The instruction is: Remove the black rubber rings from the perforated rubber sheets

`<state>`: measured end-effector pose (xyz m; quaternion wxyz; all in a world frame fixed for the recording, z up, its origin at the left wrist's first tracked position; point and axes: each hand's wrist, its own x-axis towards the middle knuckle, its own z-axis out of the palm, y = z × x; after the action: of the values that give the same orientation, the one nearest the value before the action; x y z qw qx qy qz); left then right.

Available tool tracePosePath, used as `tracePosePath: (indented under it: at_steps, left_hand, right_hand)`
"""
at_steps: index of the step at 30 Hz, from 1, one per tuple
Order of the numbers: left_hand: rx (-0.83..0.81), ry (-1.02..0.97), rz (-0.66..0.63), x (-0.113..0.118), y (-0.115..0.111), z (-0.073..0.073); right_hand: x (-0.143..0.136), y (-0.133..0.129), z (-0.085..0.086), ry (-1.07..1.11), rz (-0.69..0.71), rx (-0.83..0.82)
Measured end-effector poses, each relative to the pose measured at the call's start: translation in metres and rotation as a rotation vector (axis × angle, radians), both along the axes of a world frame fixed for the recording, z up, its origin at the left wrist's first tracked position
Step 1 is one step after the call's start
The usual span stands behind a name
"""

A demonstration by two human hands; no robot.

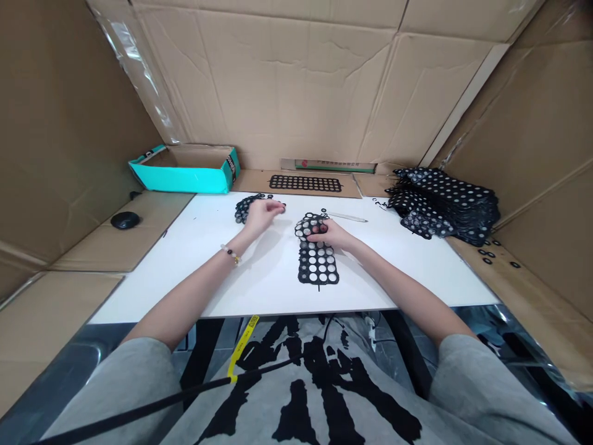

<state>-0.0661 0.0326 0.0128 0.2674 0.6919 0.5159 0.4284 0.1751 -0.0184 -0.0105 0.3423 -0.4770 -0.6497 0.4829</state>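
Observation:
My right hand (332,236) is closed on the upper part of a black perforated rubber-like sheet (319,264) with rows of round holes. The sheet's lower part lies flat on the white board, while its top end is bent up over my fingers. To the left, my left hand (263,216) has its fingertips pinched together on a small black ring (283,207), partly hidden by the fingers. Just behind that hand sits a pile of small black rings (243,210). One loose ring (323,211) lies behind the sheet.
A white pen (347,217) lies behind my right hand. Stacked black perforated sheets (463,204) stand at the right, with loose rings (486,253) beside them. Another sheet (306,183) lies at the back. A teal box (185,179) and a black round object (125,220) are left. Cardboard walls (278,80) surround the board.

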Motion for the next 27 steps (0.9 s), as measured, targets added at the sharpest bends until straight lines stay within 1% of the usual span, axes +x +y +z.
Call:
tracePosePath:
  at_steps: [2, 4, 6, 7, 9, 10, 11, 12, 15, 16, 17, 18, 19, 21, 24, 27]
  left_hand:
    - [0.051, -0.045, 0.169, -0.024, 0.014, 0.001]
    - [0.110, 0.005, 0.277, -0.047, 0.026, 0.001]
    - [0.181, 0.148, 0.344, -0.063, 0.031, -0.001]
    - [0.221, 0.229, 0.367, -0.067, 0.032, -0.001]
    - [0.304, 0.341, 0.371, -0.065, 0.027, 0.001]
    - [0.334, 0.365, 0.328, -0.060, 0.023, 0.003]
    - [0.349, 0.376, 0.244, -0.051, 0.017, 0.006]
    - [0.354, 0.383, 0.121, -0.041, 0.009, 0.009]
    - [0.325, 0.426, -0.321, -0.007, -0.018, 0.016]
    - [0.313, 0.446, -0.417, 0.004, -0.028, 0.016]
    - [0.301, 0.463, -0.478, 0.013, -0.036, 0.015]
    - [0.288, 0.472, -0.510, 0.021, -0.043, 0.013]
    - [0.276, 0.467, -0.517, 0.027, -0.049, 0.010]
    - [0.240, 0.413, -0.497, 0.033, -0.054, 0.003]
    - [0.151, 0.232, -0.410, 0.034, -0.050, -0.005]
    - [0.046, 0.025, -0.283, 0.033, -0.041, -0.010]
  right_hand:
    - [0.000, 0.000, -0.001, -0.012, -0.010, 0.007]
    - [0.001, 0.000, -0.002, 0.010, -0.015, -0.001]
    - [0.001, -0.001, -0.003, 0.037, -0.011, -0.009]
    - [0.001, -0.001, -0.003, 0.046, -0.008, -0.010]
    - [0.000, -0.002, -0.003, 0.060, -0.008, -0.010]
    - [-0.001, -0.003, -0.003, 0.080, -0.012, -0.017]
    - [-0.001, -0.003, -0.003, 0.112, -0.019, -0.030]
    - [-0.002, -0.003, -0.003, 0.152, -0.028, -0.047]
    - [-0.004, -0.004, -0.002, 0.255, -0.067, -0.096]
    - [-0.005, -0.004, 0.000, 0.269, -0.078, -0.105]
    - [-0.005, -0.005, 0.001, 0.278, -0.084, -0.113]
    - [-0.006, -0.005, 0.003, 0.290, -0.087, -0.119]
    - [-0.006, -0.006, 0.006, 0.306, -0.086, -0.124]
    - [-0.007, -0.008, 0.010, 0.349, -0.067, -0.137]
    - [-0.010, -0.012, 0.013, 0.413, -0.036, -0.146]
    - [-0.014, -0.014, 0.009, 0.384, -0.051, -0.110]
